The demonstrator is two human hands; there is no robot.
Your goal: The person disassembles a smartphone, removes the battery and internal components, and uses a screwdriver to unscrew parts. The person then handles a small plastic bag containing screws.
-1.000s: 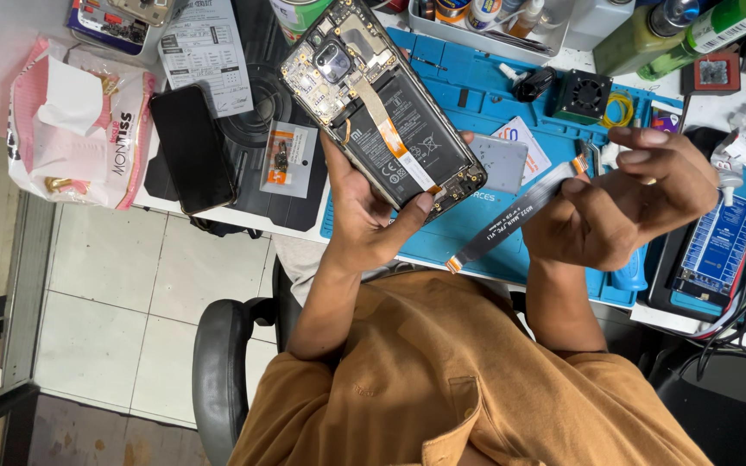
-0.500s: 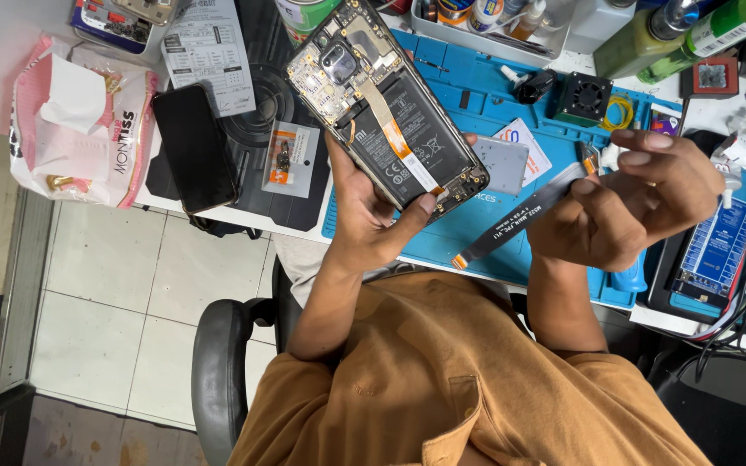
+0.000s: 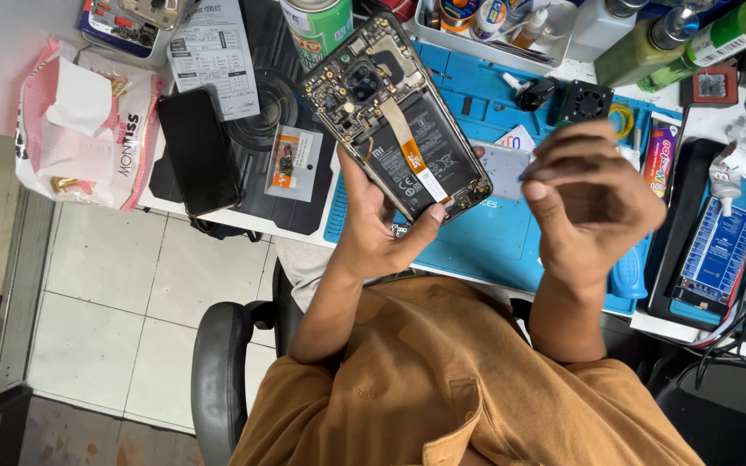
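Observation:
My left hand [image 3: 380, 235] grips an opened phone [image 3: 399, 121] by its lower edge, tilted, back cover off. Its black battery, orange flex strip and circuit board near the camera end are exposed. My right hand [image 3: 593, 207] is raised just right of the phone over the blue work mat [image 3: 494, 246]. Its fingers are curled together, and only a small dark tip of a thin flat tool shows at the fingertips, a short gap from the phone's right edge.
A black phone [image 3: 196, 151] and a small parts packet [image 3: 291, 160] lie on a black mat at left. A pink tissue pack [image 3: 84, 129], green can [image 3: 317, 26], tray of bottles [image 3: 494, 34], small fan [image 3: 584, 102] and blue device with cables [image 3: 718, 255] surround the mat. A chair [image 3: 218, 380] is below.
My right hand has lifted and moved left toward the phone, turning so the long dark tool is mostly hidden. The left hand has shifted the phone slightly.

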